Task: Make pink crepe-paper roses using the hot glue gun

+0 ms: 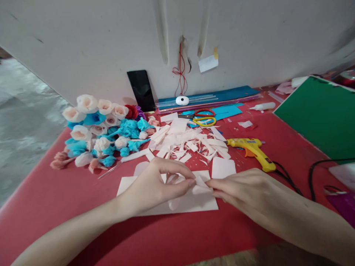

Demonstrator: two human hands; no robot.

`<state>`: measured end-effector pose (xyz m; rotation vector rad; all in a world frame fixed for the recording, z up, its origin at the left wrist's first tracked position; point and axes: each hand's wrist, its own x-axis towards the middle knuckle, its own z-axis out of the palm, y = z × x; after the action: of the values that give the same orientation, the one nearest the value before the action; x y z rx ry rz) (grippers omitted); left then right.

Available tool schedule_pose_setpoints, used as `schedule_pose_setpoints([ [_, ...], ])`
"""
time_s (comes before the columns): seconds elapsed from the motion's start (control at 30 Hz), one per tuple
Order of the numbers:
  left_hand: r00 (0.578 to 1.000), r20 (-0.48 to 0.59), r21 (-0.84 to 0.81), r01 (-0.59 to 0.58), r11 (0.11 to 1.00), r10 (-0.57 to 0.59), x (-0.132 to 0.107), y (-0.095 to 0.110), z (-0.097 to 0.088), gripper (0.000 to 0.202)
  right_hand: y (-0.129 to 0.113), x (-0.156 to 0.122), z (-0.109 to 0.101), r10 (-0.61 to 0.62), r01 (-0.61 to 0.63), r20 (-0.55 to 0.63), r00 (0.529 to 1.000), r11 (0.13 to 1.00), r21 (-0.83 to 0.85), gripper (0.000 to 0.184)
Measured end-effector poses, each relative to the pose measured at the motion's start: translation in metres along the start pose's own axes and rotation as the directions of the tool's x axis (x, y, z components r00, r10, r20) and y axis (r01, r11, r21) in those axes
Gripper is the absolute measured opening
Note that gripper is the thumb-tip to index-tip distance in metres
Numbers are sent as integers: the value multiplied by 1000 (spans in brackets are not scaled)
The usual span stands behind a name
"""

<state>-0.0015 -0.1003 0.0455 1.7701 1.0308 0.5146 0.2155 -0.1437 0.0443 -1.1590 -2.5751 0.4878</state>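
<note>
My left hand [155, 186] is closed in a pinch on a pale pink paper piece [202, 183], with more of the thin paper hanging under its fingers. From the other side, the fingertips of my right hand [240, 190] grip the edge of the same paper. Both hands hover over a pale rectangular sheet [194, 207] on the red table. A small rounded paper piece [224, 167] lies just beyond my right hand. Paper strips and scraps [183, 138] are heaped past my hands. My fingers partly hide the held paper's shape.
Several paper flowers [104, 127] in white, blue and pink crowd the left. A yellow glue gun [253, 147] lies at right, its cord trailing. Scissors [203, 119], a phone [141, 90], a white case [182, 100] and a green board [318, 114] stand or lie farther back.
</note>
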Motion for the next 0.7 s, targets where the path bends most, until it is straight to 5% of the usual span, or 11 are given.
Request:
schedule_pose_setpoints([
  [0.23,999,8,12,48,999,-48,-2,-2,3,14,0,0,5,86,-85,92,992,996,-4,35],
  [0.4,1000,6,32,14,999,-15,-2,-1,6,12,-4,5,10,117,-116,56,992,993,-19,16],
  [0.7,1000,20,60,-18,998,16,-1,-1,6,13,-9,8,21,-22,17,-67,998,997,-72,14],
])
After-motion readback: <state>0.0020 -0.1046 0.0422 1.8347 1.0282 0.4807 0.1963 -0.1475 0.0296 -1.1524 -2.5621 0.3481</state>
